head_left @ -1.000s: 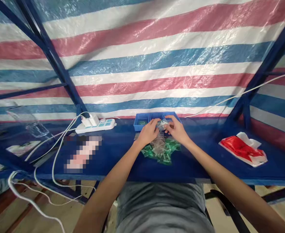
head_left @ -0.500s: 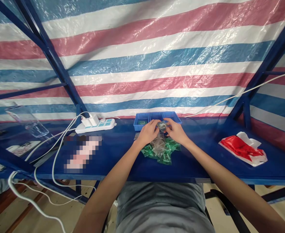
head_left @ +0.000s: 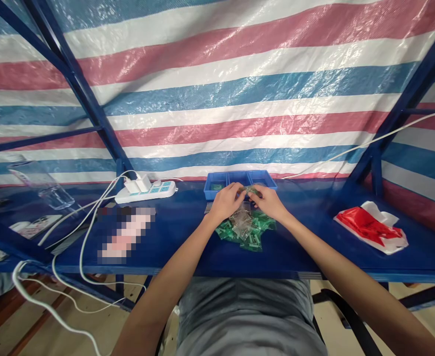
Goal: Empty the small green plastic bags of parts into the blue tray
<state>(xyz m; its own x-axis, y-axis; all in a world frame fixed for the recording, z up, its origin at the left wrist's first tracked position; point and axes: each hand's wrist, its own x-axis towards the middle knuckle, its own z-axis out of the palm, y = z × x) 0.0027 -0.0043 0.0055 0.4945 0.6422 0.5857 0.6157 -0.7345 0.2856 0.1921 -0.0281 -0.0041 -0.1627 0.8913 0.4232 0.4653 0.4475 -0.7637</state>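
Note:
Between my two hands is a small clear plastic bag (head_left: 247,189), pinched at both sides; what it contains is too small to make out. My left hand (head_left: 227,200) closes on its left side, and my right hand (head_left: 267,200) grips the right side. Below them on the table lies a pile of small green packets (head_left: 252,240), with clear bags (head_left: 240,220) holding greyish-brown contents on top. Just behind my hands stands a blue divided tray (head_left: 239,177); some green pieces show in its left compartment, while my hands partly cover its front.
A white power strip (head_left: 147,193) with plugged-in chargers and loose cables sits left on the blue table (head_left: 306,237). Further left are a water bottle (head_left: 49,188) and a phone (head_left: 41,226). A red and white plastic packet (head_left: 373,227) lies right. Striped sheeting hangs behind.
The small bag between my fingers has tilted and now looks flatter. My right fingers have shifted slightly down and inward; my left hand stays nearly in place.

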